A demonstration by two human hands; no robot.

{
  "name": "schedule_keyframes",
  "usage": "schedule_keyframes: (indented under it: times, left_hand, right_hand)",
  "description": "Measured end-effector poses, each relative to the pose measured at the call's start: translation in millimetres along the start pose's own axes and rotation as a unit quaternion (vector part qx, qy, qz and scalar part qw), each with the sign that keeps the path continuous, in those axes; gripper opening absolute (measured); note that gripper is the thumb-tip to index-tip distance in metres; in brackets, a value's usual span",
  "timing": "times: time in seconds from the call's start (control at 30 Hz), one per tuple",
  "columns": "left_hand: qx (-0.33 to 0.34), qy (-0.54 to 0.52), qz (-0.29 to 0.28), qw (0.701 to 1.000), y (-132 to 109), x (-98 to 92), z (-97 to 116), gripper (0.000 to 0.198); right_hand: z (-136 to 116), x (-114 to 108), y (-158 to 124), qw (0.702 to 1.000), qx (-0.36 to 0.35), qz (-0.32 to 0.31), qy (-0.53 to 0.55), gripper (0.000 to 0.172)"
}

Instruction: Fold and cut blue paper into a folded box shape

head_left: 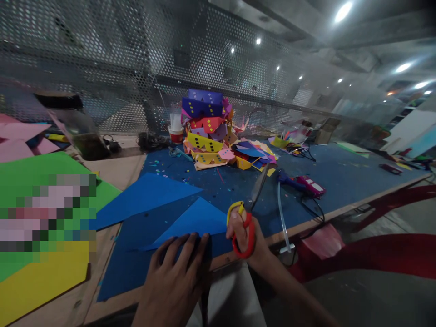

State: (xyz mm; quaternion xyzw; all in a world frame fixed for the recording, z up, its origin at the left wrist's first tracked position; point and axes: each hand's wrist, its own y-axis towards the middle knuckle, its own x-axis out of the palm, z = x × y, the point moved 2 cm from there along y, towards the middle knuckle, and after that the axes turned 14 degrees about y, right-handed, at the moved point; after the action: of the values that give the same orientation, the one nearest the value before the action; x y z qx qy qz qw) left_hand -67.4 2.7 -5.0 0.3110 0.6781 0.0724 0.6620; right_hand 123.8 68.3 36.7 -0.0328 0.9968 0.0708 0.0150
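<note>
My left hand [179, 265] lies with fingers spread at the table's near edge, fingertips at the lower edge of a blue paper triangle [195, 220]. My right hand [241, 229] is closed round the red and yellow handles of a pair of scissors [260, 186]. Its blades point up and away, above the blue tabletop and clear of the paper. Another pointed blue paper piece [150, 197] lies just behind, partly against the green sheet at the left.
Green paper [44, 168], yellow paper [44, 286] and a jar [80, 129] are at the left. Behind stands a stack of coloured paper crowns [204, 145] beside a paper cup [176, 134]. A glue gun [306, 185] with its cord lies right. Red chairs [374, 254] stand beyond the edge.
</note>
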Motion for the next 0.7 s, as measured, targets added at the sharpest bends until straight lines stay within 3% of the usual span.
schedule_keyframes:
  times: [0.17, 0.27, 0.37, 0.47, 0.7]
  left_hand:
    - [0.048, 0.017, 0.025, 0.998, -7.4, 0.1, -14.8, 0.054]
    - [0.067, 0.019, 0.021, 0.997, -17.7, 0.1, -39.4, 0.060]
    - [0.067, 0.019, 0.002, 0.998, -28.4, 0.0, -68.3, 0.056]
    - [0.076, 0.034, 0.019, 0.996, -34.1, -1.9, -87.6, 0.053]
    - [0.094, 0.035, 0.024, 0.995, -28.8, -7.4, -90.8, 0.050]
  right_hand:
    - [4.3, -2.5, -1.1, 1.000, -0.013, -0.012, -0.007, 0.051]
    - [5.5, -9.3, -1.5, 1.000, -0.015, -0.012, -0.018, 0.049]
    - [5.1, -10.6, -1.1, 1.000, -0.009, -0.016, -0.024, 0.049]
    - [3.9, -8.0, -1.5, 0.999, -0.002, -0.007, -0.031, 0.050]
    - [7.4, 25.9, -3.5, 0.999, 0.030, -0.017, 0.015, 0.049]
